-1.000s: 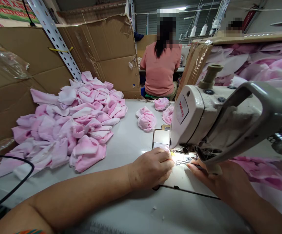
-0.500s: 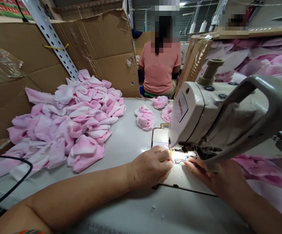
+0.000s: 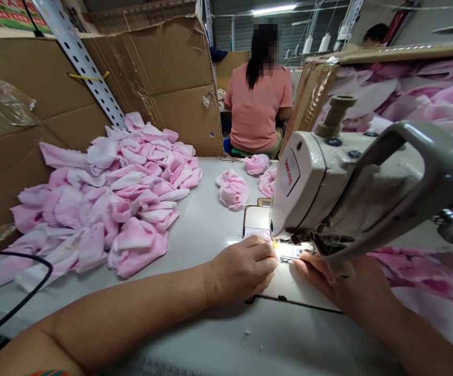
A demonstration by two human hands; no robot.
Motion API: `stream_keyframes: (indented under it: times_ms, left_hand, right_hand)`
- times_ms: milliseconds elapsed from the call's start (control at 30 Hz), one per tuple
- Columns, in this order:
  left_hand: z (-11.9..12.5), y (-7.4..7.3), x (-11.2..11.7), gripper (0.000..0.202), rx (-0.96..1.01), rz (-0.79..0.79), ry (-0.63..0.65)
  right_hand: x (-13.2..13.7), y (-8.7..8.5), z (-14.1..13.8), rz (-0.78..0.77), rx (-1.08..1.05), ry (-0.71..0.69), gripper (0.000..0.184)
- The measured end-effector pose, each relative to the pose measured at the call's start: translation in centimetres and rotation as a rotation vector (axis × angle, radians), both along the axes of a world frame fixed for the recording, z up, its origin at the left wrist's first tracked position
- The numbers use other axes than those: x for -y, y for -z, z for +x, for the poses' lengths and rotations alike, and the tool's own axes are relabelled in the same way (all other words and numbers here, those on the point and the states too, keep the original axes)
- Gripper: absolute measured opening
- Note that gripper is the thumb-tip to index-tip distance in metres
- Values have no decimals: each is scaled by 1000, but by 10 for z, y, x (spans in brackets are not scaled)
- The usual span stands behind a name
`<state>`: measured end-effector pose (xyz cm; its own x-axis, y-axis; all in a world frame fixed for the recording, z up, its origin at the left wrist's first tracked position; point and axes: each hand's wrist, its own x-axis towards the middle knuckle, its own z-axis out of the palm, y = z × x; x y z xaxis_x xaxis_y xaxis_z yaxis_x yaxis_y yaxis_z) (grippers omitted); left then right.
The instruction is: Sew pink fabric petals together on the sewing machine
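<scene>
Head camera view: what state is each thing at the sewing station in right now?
Sewing machine: needle area brightly lit.
Left hand: pinching a small pink fabric piece by the needle area.
Right hand: fingers beside the presser foot; any grip is hidden.
Large pile of pink fabric pieces: loose, heaped against the cardboard.
Bunched pink fabric pieces: three, gathered, lying apart on the table.
Cardboard sheet: upright, creased, torn along its top edge.

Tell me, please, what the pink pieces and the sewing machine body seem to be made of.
The pink pieces look like soft, thin fabric, perhaps a brushed knit, since they crumple and fold loosely; the exact fibre cannot be told. The sewing machine body looks like metal with cream paint, smooth and slightly glossy, with scuffed, grimy patches.
</scene>
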<state>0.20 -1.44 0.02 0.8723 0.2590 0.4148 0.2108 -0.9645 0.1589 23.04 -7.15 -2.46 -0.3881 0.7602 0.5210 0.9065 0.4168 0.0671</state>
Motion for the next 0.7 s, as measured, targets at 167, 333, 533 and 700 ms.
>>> stream_keyframes:
  times_ms: [167,333,533,700]
  left_hand:
    - [-2,-1,0,15,16,-18,-8]
    - [-2,-1,1,16,23,38,-17]
    - [-2,-3,4,14,-25,48,-57]
    - [-3,-2,3,20,-63,22,-81]
  right_hand:
    - [2,-5,-4,16,-32,-67,41]
    - [-1,-12,-7,12,-84,-112,41]
    - [0,-10,-6,10,-101,-88,42]
    - [2,0,0,5,-69,-31,39]
